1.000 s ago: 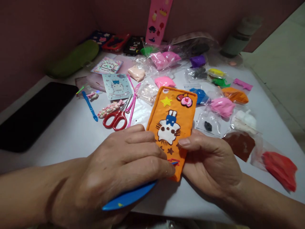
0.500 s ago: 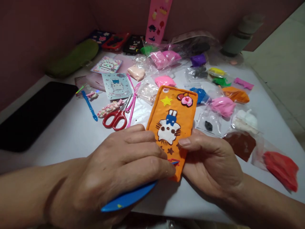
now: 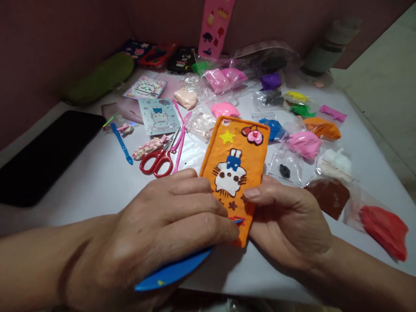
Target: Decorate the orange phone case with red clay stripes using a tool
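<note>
My right hand [image 3: 289,216] grips an orange clay-covered phone case [image 3: 253,167] by its lower right edge, thumb on the face and fingers beneath. A white cat figure in blue, a yellow star, a pink-and-red cherry shape and small brown stars decorate the case. Closed around a blue plastic clay tool [image 3: 177,269], my left hand [image 3: 172,216] rests over the case's lower left. The tool's broad end sticks out below the palm; its thin tip touches or hovers just above a red outline [image 3: 234,218] near the bottom edge. Left fingertips are partly hidden.
Red-handled scissors [image 3: 157,162], a hair clip [image 3: 150,147] and a small blue tool [image 3: 121,144] lie left of the case. A black phone-like slab [image 3: 48,156] sits farther left. Bagged clay, including a red lump [image 3: 385,232], spreads across the right; a bottle [image 3: 328,50] stands behind.
The broad end of the blue clay tool has shifted slightly down and left, its tip staying by the red outline. The case and my right hand have hardly moved.
</note>
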`<state>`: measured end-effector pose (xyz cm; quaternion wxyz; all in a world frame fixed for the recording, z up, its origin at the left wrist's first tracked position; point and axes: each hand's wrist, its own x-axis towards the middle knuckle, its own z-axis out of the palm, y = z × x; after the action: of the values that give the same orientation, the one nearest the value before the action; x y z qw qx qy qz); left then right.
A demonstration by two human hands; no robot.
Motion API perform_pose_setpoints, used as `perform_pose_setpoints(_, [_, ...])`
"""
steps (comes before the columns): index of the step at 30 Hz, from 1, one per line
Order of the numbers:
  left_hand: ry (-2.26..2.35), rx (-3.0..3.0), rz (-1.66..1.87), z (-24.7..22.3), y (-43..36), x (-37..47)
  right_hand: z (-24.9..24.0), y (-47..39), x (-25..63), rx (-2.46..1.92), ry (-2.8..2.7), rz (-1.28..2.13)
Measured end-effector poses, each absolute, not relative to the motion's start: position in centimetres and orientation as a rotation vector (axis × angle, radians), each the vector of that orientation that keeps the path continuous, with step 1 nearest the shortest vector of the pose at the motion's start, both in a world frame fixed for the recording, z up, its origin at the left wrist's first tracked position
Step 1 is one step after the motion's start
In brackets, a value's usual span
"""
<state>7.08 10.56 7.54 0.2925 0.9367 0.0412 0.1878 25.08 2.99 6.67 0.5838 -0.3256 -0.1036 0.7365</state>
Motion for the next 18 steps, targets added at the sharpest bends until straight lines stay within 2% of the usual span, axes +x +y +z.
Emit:
perform_pose_setpoints(12, [0.036, 2.475, 0.494, 8.3, 11.0, 6.8, 6.6, 3.1, 25.0, -0.759, -0.193, 1.684])
perform_pose_setpoints(18, [0.263, 2.442, 0.65, 10.1, 11.0, 6.2, 6.8, 2.9, 25.2, -0.769, -0.125, 1.652])
